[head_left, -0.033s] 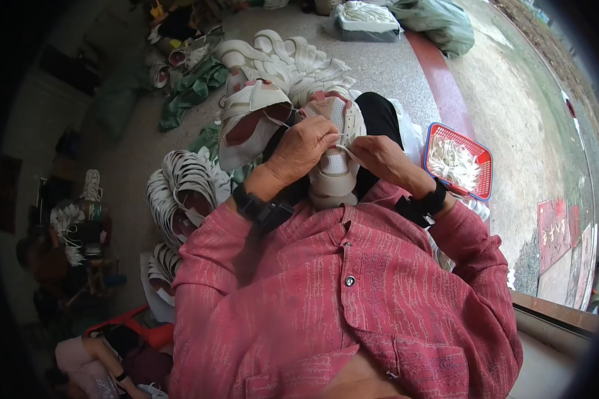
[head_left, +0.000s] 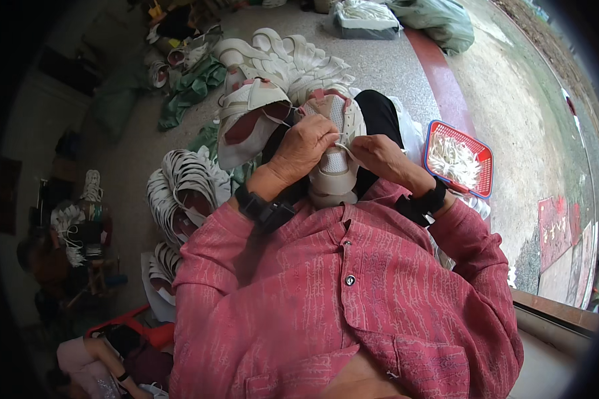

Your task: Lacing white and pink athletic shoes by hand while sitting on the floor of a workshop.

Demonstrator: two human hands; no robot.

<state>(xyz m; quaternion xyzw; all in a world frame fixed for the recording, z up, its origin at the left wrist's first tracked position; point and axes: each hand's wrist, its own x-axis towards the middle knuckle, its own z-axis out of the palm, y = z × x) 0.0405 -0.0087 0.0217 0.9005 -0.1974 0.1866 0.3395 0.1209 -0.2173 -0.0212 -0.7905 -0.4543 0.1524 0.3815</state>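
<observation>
A white and beige shoe upper [head_left: 335,176] with pink trim lies on my lap, its toe pointing toward me. Over its lacing area, my left hand [head_left: 304,147] is closed, thumb and fingers pinched at the eyelets. My right hand [head_left: 385,158] is closed too, pinching a white shoelace [head_left: 343,146] that runs across the upper between both hands. The fingertips partly hide the lace and the holes. Just left of my left hand, a second upper [head_left: 251,110] with a pink lining rests tilted, a thin lace hanging at its opening.
Beyond my knees lie many stacked white uppers [head_left: 293,56], with more stacks [head_left: 180,179] at my left. A red basket [head_left: 480,147] of white laces stands at the right. A green sack [head_left: 439,23] and a lace-filled box [head_left: 366,30] are farther off. Another person [head_left: 90,359] sits at the lower left.
</observation>
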